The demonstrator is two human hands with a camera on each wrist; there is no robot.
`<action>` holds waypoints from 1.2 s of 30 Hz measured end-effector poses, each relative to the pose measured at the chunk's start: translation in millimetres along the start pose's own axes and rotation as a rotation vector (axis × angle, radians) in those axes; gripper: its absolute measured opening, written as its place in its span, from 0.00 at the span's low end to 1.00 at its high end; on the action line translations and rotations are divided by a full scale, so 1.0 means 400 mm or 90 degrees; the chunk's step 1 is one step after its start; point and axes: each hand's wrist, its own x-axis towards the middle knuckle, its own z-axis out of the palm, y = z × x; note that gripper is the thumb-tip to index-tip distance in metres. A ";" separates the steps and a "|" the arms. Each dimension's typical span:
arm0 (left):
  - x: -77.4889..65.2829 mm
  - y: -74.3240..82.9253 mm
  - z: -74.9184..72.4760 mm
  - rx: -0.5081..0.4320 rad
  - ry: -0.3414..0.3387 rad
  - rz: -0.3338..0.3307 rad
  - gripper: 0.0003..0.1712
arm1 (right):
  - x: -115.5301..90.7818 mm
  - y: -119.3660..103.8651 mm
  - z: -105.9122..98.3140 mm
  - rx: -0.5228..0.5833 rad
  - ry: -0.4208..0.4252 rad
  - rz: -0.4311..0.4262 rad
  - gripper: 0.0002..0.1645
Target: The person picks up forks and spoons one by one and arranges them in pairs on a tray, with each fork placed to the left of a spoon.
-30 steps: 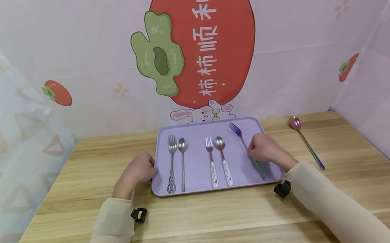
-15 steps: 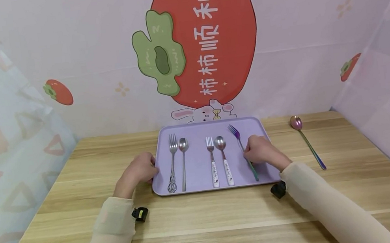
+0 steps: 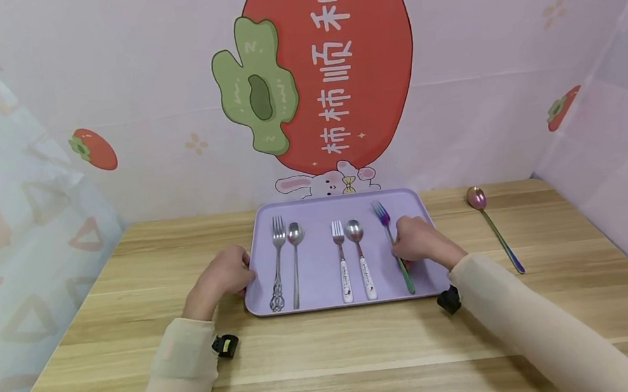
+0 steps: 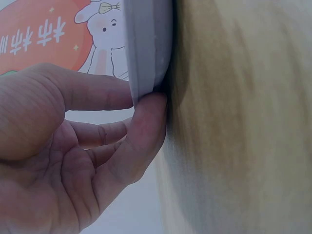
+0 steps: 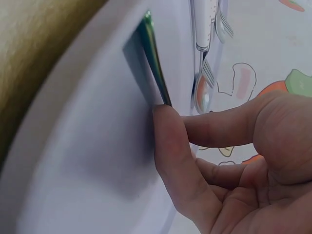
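Note:
In the head view, my right hand (image 3: 419, 239) pinches a rainbow-coloured fork (image 3: 383, 216) by its handle over the right part of the lilac tray (image 3: 318, 278). Its tines point to the back and the fork leans slightly left. The right wrist view shows the green handle end (image 5: 155, 58) close over the tray, with a shadow beside it. My left hand (image 3: 227, 272) grips the tray's left rim (image 4: 146, 48) between thumb and finger. To the fork's left lie a white-handled spoon (image 3: 362, 258) and a white-handled fork (image 3: 342, 260), side by side.
On the tray's left side lie a silver fork (image 3: 277, 251) with an ornate handle and a slim silver spoon (image 3: 295, 255). A rainbow-coloured spoon (image 3: 492, 225) lies on the wooden table (image 3: 331, 360), right of the tray. A printed cloth (image 3: 164, 77) rises behind.
My right hand has shifted slightly left with the rainbow-coloured fork, whose handle end has swung left so it lies straighter. My left hand stays on the tray rim.

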 end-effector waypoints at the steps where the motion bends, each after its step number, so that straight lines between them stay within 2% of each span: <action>1: 0.000 0.000 0.000 0.000 0.000 0.001 0.08 | -0.001 0.000 -0.001 -0.001 -0.002 0.000 0.13; 13: 0.000 -0.002 0.001 0.004 0.004 0.003 0.08 | -0.004 0.002 0.000 0.003 -0.015 0.002 0.09; 26: -0.003 0.000 -0.001 0.008 0.005 0.003 0.07 | -0.009 0.006 0.003 0.016 -0.009 -0.005 0.11; 36: -0.002 -0.002 -0.001 0.011 0.009 0.007 0.07 | -0.013 0.009 0.009 0.052 -0.020 0.005 0.12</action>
